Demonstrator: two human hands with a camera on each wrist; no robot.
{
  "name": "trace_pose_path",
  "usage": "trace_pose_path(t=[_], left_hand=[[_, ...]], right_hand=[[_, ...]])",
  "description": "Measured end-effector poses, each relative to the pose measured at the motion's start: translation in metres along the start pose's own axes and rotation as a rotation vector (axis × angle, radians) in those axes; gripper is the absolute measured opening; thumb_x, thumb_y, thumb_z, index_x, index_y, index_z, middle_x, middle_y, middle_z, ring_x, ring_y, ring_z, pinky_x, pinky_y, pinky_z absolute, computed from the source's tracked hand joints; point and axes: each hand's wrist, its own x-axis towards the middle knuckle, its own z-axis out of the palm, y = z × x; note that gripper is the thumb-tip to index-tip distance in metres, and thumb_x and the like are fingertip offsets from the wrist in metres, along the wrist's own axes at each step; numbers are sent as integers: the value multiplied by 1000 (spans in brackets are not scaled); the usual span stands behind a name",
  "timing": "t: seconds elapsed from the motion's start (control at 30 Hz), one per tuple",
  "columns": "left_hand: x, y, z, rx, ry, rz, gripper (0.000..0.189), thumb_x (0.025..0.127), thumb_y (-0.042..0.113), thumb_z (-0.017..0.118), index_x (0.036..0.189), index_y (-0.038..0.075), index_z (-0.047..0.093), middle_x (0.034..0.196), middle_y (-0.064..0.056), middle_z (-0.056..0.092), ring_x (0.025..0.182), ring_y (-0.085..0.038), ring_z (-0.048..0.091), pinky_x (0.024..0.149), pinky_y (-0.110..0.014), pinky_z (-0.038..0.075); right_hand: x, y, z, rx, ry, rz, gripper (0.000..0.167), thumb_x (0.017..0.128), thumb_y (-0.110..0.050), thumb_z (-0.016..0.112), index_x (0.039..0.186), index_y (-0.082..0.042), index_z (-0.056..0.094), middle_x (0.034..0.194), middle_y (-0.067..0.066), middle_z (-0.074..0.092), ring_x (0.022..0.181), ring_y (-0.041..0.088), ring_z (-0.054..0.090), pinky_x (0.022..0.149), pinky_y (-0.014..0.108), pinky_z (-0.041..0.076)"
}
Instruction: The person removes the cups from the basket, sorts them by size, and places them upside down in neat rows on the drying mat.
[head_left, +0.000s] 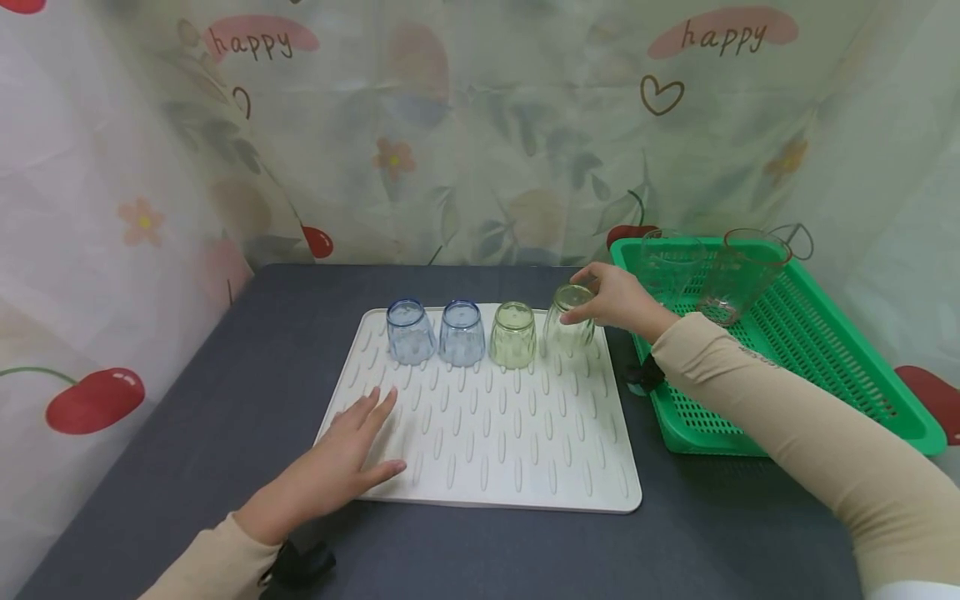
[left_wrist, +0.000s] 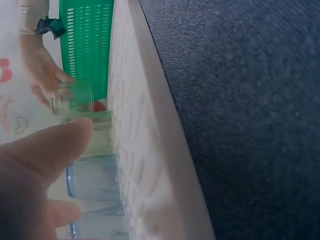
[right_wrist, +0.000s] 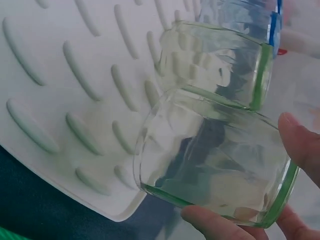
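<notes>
My right hand (head_left: pixel 622 298) grips a green-tinted drinking glass (head_left: pixel 567 333) near its upper end, thumb and fingers on opposite sides. This glass is over the back right corner of the white ridged mat (head_left: pixel 480 467); whether its lower rim touches the mat, I cannot tell. To its left stand a second green-tinted glass (head_left: pixel 513 335) and two blue-tinted glasses, one at the middle (head_left: pixel 462 333) and one at the left end (head_left: pixel 410 332), in a row with narrower ends up. Fingers spread, my left hand (head_left: pixel 337 462) is over the mat's front left, holding nothing.
A green plastic basket (head_left: pixel 832 333) sits at the right on the dark table (head_left: pixel 225 400), with a clear glass (head_left: pixel 671 267) and a reddish-rimmed glass mug (head_left: pixel 750 271) inside. A patterned curtain (head_left: pixel 480 167) hangs behind and at both sides.
</notes>
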Motion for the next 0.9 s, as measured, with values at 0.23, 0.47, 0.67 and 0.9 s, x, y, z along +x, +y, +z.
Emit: trace_pose_path(t=[0.23,0.47,0.67,0.9], left_hand=[[0,-5,3,23,-40,-44,89,86,42,71,153,4,25,153,-31,25,140,-51,25,106,-71,21],[0,-11,9,55,-57,-18,87,86,41,71,151,1,29,151,-33,28,138,-53,27,101,-74,22],[-1,-12,11,75,-86,-37,84,87,45,67,151,5,30,154,-31,24,141,-51,22,104,-75,17],[-2,-10,12,79,-143,-68,81,90,49,62,153,9,28,158,-27,16,144,-50,13,106,-74,8]], right_hand=[[7,3,11,-41,-32,11,65,83,-20,78,140,-11,48,141,24,43,112,37,59,87,44,53],[9,6,18,-60,-23,25,61,82,-19,79,135,-9,50,138,24,45,106,36,60,86,46,53],[11,9,19,-45,-12,19,60,81,-17,79,133,-6,50,136,23,45,111,37,56,84,44,53],[12,9,20,-34,-40,39,59,82,-17,78,132,-7,49,135,23,45,106,36,58,85,44,53]])
